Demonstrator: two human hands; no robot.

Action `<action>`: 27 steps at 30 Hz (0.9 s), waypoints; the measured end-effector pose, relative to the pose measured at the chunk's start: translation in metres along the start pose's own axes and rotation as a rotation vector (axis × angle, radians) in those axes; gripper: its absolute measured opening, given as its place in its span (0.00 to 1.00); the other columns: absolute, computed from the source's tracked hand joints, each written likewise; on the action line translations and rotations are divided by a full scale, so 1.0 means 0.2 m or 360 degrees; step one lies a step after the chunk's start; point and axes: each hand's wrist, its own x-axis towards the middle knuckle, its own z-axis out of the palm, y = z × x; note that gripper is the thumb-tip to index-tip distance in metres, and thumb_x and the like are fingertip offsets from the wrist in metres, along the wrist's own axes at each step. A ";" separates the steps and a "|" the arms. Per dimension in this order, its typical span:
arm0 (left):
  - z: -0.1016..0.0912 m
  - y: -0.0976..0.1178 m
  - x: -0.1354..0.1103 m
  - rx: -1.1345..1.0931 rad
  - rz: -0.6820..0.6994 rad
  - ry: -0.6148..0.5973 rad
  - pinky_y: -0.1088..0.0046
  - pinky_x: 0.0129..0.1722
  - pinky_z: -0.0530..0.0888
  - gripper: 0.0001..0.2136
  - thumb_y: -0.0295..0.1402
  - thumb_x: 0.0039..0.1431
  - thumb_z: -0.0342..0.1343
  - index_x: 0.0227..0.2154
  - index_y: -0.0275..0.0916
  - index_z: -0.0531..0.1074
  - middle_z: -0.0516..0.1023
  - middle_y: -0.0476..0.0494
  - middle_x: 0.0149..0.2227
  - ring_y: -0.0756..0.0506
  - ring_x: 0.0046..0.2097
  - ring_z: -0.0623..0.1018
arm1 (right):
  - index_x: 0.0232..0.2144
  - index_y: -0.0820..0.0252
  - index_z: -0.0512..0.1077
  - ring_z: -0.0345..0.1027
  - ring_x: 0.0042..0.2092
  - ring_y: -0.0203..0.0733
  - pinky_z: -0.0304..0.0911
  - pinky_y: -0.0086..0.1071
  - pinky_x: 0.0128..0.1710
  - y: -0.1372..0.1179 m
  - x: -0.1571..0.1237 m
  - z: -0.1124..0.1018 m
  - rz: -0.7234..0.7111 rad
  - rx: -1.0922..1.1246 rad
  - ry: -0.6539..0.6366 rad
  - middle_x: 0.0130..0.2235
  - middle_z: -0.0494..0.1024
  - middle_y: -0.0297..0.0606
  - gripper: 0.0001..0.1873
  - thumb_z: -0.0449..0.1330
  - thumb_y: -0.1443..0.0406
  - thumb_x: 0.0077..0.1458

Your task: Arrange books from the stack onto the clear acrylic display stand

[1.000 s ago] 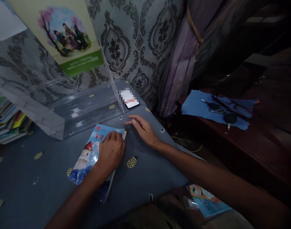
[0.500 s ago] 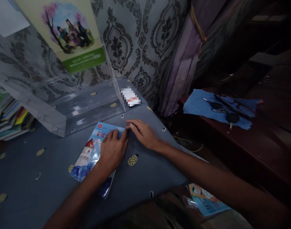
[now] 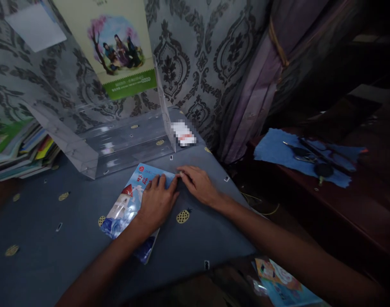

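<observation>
A blue picture book (image 3: 127,204) with a lighthouse on its cover lies flat on the blue-grey cloth (image 3: 54,238). My left hand (image 3: 157,201) rests on the book's right half, fingers stretched flat toward its top right corner. My right hand (image 3: 198,184) lies flat on the cloth just right of the book, its fingertips touching that same corner and meeting my left fingertips. Neither hand grips anything.
A clear acrylic box (image 3: 118,140) stands behind the book, with a phone (image 3: 183,134) to its right. A book stack (image 3: 18,151) sits at the left. A wooden table with a blue cloth (image 3: 278,149) and scissors (image 3: 299,152) stands right. Another book (image 3: 284,285) lies below.
My right hand slid left until its fingertips reached the book's top right corner. My left hand crept forward over the cover. The view shifted slightly left and down.
</observation>
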 end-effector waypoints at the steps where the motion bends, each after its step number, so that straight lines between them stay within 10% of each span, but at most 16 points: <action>1: -0.01 -0.02 -0.01 -0.0001 0.0037 -0.0011 0.50 0.58 0.70 0.21 0.37 0.68 0.53 0.62 0.44 0.66 0.69 0.32 0.61 0.31 0.62 0.69 | 0.48 0.56 0.74 0.74 0.48 0.49 0.66 0.44 0.51 0.00 0.00 0.00 -0.0007 0.0006 -0.0006 0.44 0.81 0.44 0.16 0.48 0.63 0.68; 14: -0.13 -0.43 -0.40 -0.0506 0.0555 -0.0552 0.44 0.69 0.51 0.47 0.51 0.47 0.70 0.69 0.56 0.53 0.50 0.41 0.73 0.33 0.73 0.50 | 0.47 0.56 0.76 0.74 0.43 0.49 0.68 0.42 0.47 -0.02 -0.03 0.00 -0.0062 0.0050 -0.0099 0.40 0.81 0.44 0.15 0.50 0.64 0.66; 27: -0.10 -0.25 -0.48 -0.0217 0.0456 -0.0400 0.42 0.69 0.50 0.39 0.50 0.61 0.59 0.70 0.50 0.49 0.46 0.38 0.74 0.33 0.74 0.45 | 0.52 0.56 0.74 0.74 0.48 0.49 0.68 0.46 0.52 0.01 0.08 0.05 -0.0160 0.0089 -0.0231 0.47 0.81 0.44 0.18 0.50 0.65 0.65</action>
